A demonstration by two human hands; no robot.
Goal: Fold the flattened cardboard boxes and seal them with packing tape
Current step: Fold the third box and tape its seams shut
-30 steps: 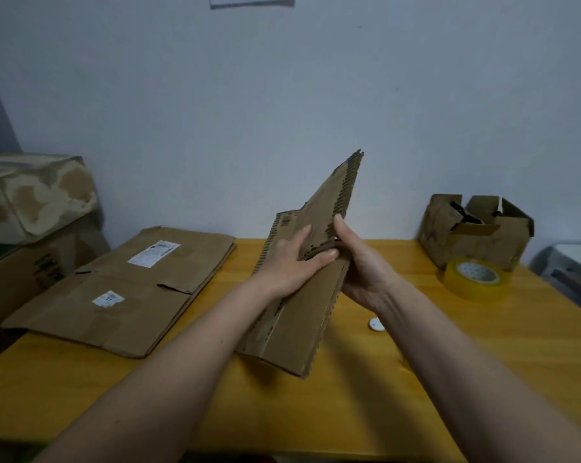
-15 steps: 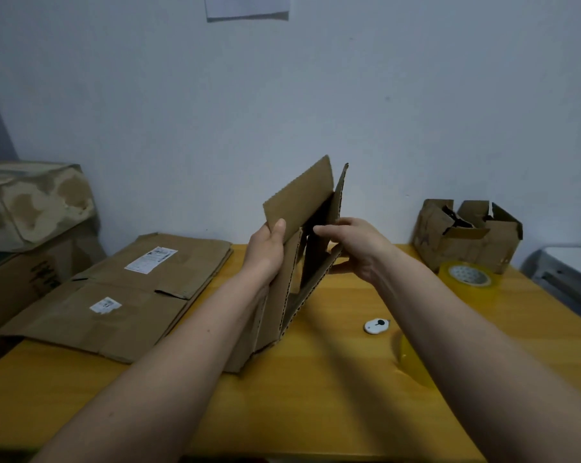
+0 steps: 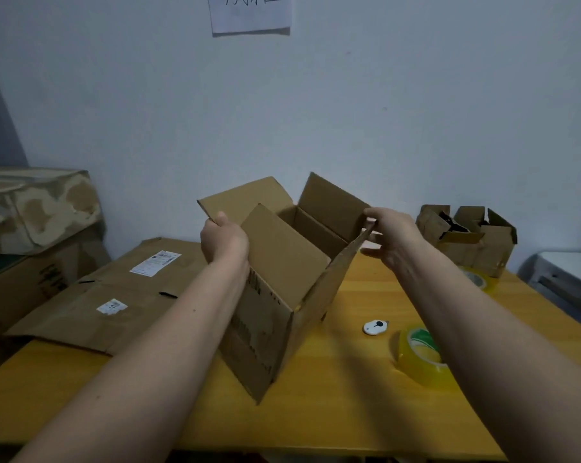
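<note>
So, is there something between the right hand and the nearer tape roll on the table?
Nothing visible does. The right hand pinches a flap of the opened box; the nearer tape roll lies beside that forearm on bare table, the small white cutter off to the side.

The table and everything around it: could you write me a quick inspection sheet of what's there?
Surface: yellow wooden table.
Job's things: opened brown cardboard box, flaps up; flattened brown cardboard sheets; two yellowish clear tape rolls.
Clutter: small white round gadget; crumpled open cardboard box.
Hands: left hand grips left flap; right hand pinches right flap.
Cables: nothing seen.
Surroundings: pale wall, paper notice, stacked boxes at left.
</note>
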